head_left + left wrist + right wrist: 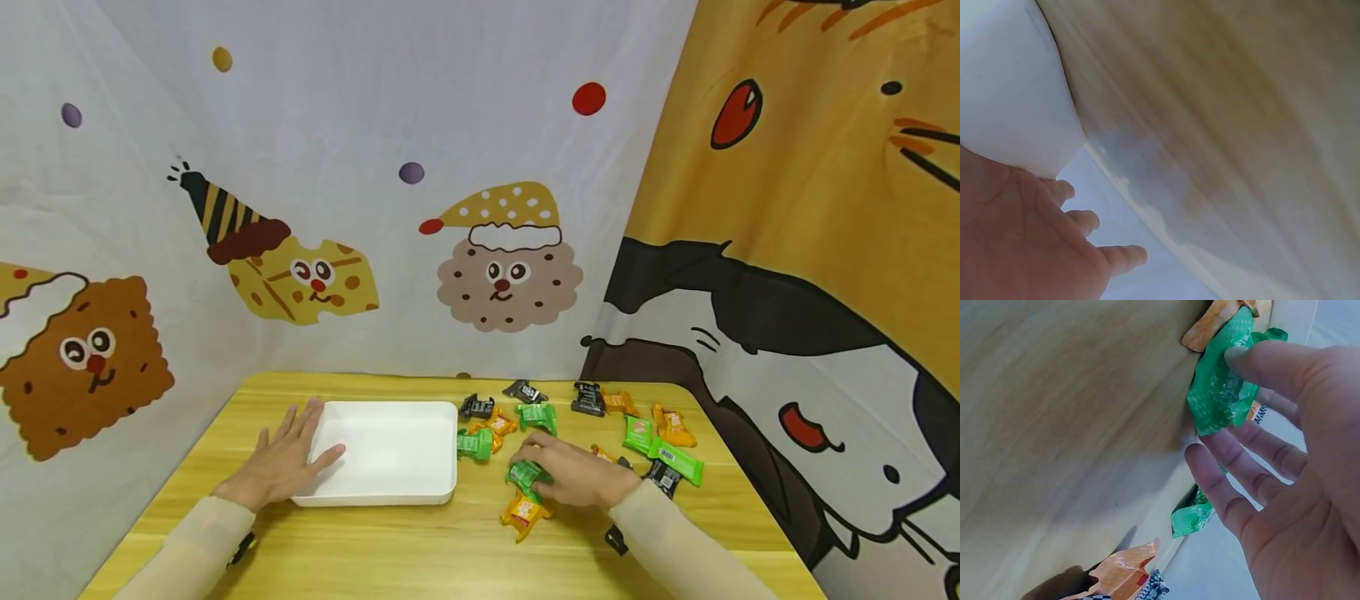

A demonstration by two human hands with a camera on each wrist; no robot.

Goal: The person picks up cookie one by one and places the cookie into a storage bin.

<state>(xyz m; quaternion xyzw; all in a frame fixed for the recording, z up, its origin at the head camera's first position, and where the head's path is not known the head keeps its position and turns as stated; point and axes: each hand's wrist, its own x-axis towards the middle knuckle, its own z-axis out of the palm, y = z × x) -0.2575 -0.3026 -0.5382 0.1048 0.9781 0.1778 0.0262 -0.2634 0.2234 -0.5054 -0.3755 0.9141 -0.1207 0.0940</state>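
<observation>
My left hand (279, 464) rests on the left rim of a white rectangular tray (386, 450), with spread, straight fingers and the thumb over the inside. That hand's palm and the tray's outer wall (1010, 81) show in the left wrist view. Right of the tray, my right hand (573, 471) pinches a green wrapped candy (1222, 387) between its thumb and fingers. Just below it on the table lies an orange wrapped candy (523, 515). Another green candy (475, 443) lies against the tray's right side.
Several black, orange and green candies lie scattered at the right, including a black one (588, 398), an orange one (672, 426) and a long green one (677, 461). They lie on a wooden table (390, 554). Behind hangs a cartoon-printed curtain (390, 100).
</observation>
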